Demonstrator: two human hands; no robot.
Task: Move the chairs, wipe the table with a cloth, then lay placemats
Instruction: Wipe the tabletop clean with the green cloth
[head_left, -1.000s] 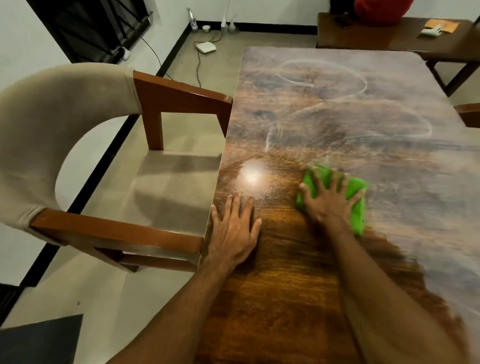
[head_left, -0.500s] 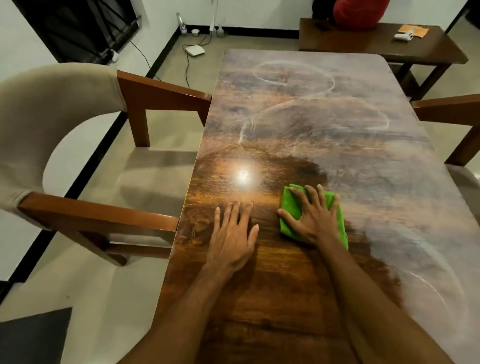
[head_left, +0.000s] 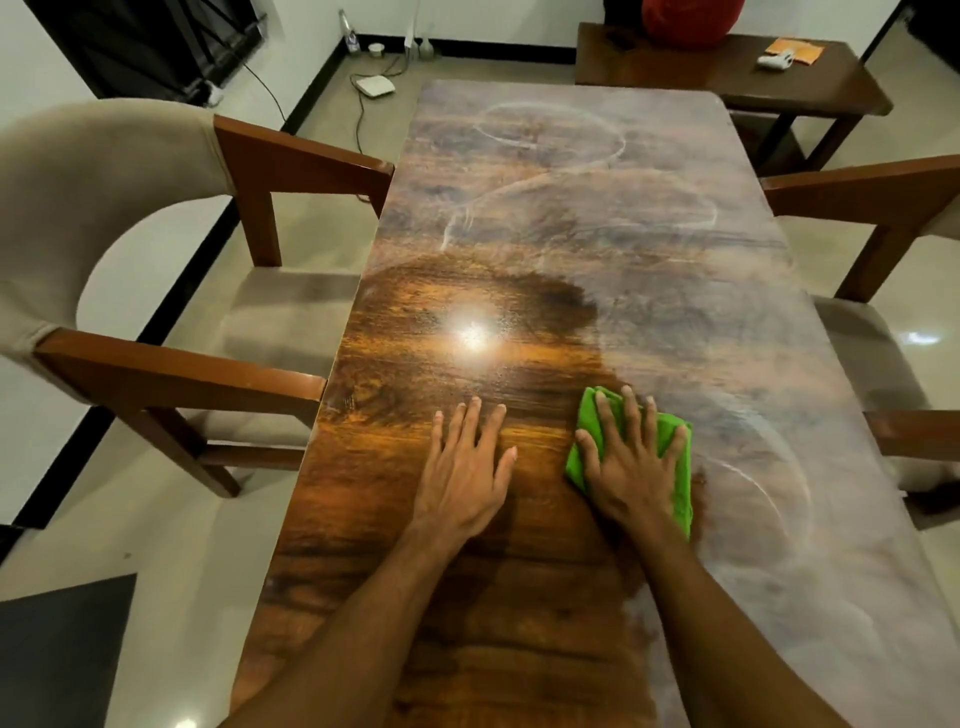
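A long wooden table (head_left: 597, 223) runs away from me, dusty grey with ring marks over its far and right parts, dark and glossy near the left. My right hand (head_left: 631, 465) presses flat, fingers spread, on a folded green cloth (head_left: 678, 457) at the border of the dusty and glossy areas. My left hand (head_left: 465, 467) rests flat on the glossy wood just left of it. One beige-cushioned wooden chair (head_left: 156, 280) stands at the table's left side, another chair (head_left: 878, 291) at the right.
A dark side table (head_left: 727, 78) stands beyond the far end, carrying a red object (head_left: 691, 18), an orange paper and a small white item. A white device (head_left: 375, 85) with cables lies on the floor at the far left. A dark mat (head_left: 57, 654) lies near left.
My right hand has slid the green cloth toward me and slightly left, then a little right. The view has shifted so the right chair has come into sight. My left hand stays planted.
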